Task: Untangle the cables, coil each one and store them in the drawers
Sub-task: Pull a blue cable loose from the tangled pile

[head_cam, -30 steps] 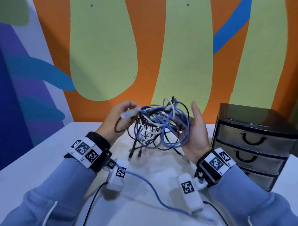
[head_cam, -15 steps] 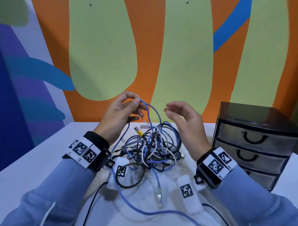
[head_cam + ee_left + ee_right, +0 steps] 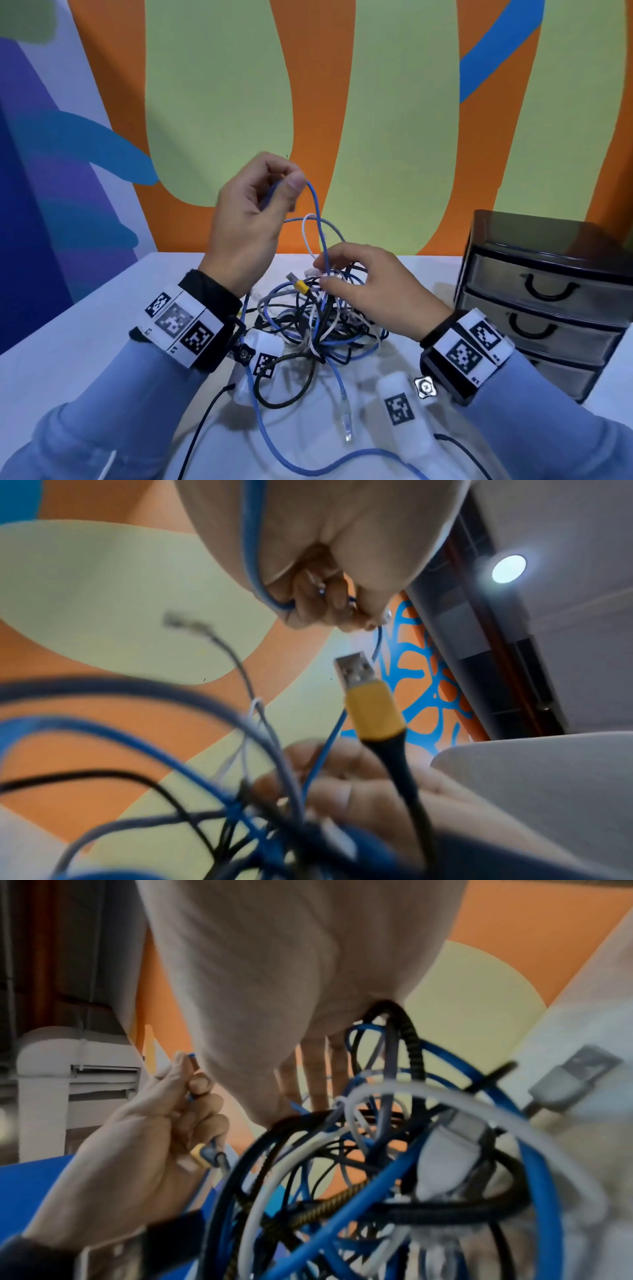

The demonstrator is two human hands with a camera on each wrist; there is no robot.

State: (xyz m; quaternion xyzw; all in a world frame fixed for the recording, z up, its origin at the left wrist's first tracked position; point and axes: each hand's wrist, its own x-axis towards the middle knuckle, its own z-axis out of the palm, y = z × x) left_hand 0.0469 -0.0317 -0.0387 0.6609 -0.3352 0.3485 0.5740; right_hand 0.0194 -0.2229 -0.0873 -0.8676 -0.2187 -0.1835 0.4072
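Head view: white tabletop (image 3: pixel 68 342), black three-drawer unit (image 3: pixel 548 301) at right with all drawers closed, cable tangle (image 3: pixel 318 325) on the tabletop between the wrists. Left hand (image 3: pixel 253 219) raised, pinching a blue cable (image 3: pixel 317 209) pulled up from the tangle. Right hand (image 3: pixel 373 287) rests on the tangle, fingers curled into the strands. Only the left wrist view shows clearly the yellow-collared USB plug (image 3: pixel 363 693); right wrist view shows a grey USB plug (image 3: pixel 572 1080).

Bright, even indoor light; soft shadows on the table (image 3: pixel 85 342). A ceiling lamp (image 3: pixel 508 568) glares at two o'clock. Near cables (image 3: pixel 137 737) blur; wrist views bend at edges.
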